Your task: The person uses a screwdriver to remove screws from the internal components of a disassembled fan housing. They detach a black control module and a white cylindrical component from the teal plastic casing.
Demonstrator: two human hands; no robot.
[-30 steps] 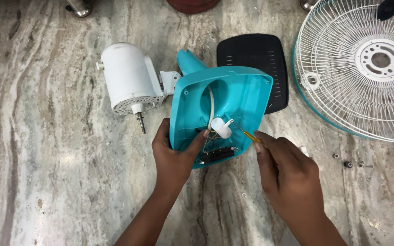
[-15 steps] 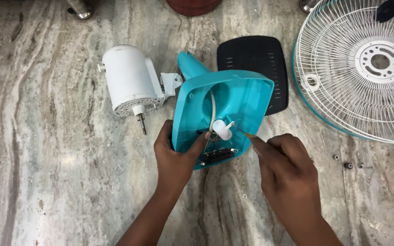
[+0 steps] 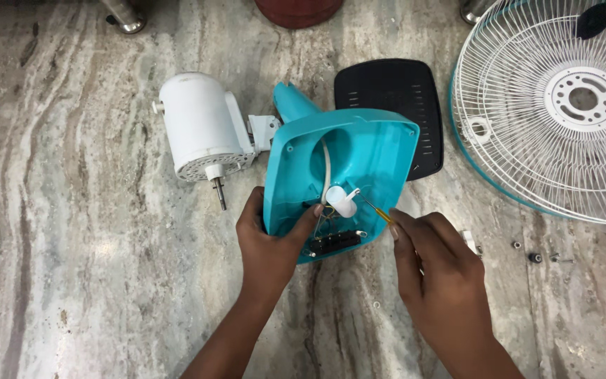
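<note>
Turquoise plastic, a fan base [image 3: 359, 151] turned hollow side up, lies near the middle of the grey-veined stone desk [image 3: 71, 231], with its open inside facing the camera. The left hand [image 3: 271, 245] has its grip clamped on the base's lower left edge: the fingers wrap the outer wall while the thumb reaches inside, touching the wires beside a small white cylinder [image 3: 340, 201]. A white cable [image 3: 326, 165] runs up from that spot into the neck of the base. Below the thumb, a black switch block [image 3: 334, 242] sits along the near rim. The right hand [image 3: 440, 270] is just right of the base, fingers closed together on a thin yellow-handled screwdriver [image 3: 381, 213] whose metal tip points up and left into the hollow, ending close to the white cylinder. A white motor housing [image 3: 201, 126] with its shaft pointing down lies touching the base's upper left side. A black vented cover [image 3: 394, 91] lies partly under the base's far right corner. A white wire fan guard [image 3: 562, 105] rests well to the right, and a few small screws [image 3: 534, 257] lie loose near the right hand.
</note>
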